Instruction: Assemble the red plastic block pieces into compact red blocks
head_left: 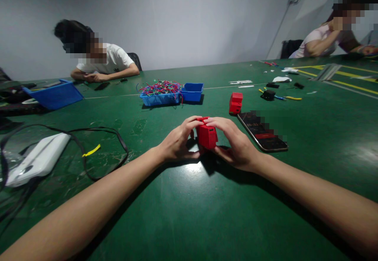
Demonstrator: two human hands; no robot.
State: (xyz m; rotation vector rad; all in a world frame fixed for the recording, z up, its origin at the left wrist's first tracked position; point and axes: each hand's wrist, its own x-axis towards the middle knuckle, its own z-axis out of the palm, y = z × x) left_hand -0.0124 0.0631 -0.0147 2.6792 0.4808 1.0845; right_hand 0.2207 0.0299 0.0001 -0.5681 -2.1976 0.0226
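Note:
A small red plastic block (207, 135) sits just above the green table (189, 213) at the centre, held between both hands. My left hand (178, 142) curls round its left side, thumb and fingers pressed on it. My right hand (236, 142) wraps its right side and top. A second red block (235, 103) stands on the table behind, beside a phone (262, 131) lying flat just right of my right hand.
Two blue bins (191, 92), one heaped with coloured wires (161, 88), stand mid-table. A larger blue tray (54, 94) is at the left. A white device (38, 158) with black cables lies near left. Black parts and tools (268, 94) lie far right. Two people sit at the far side.

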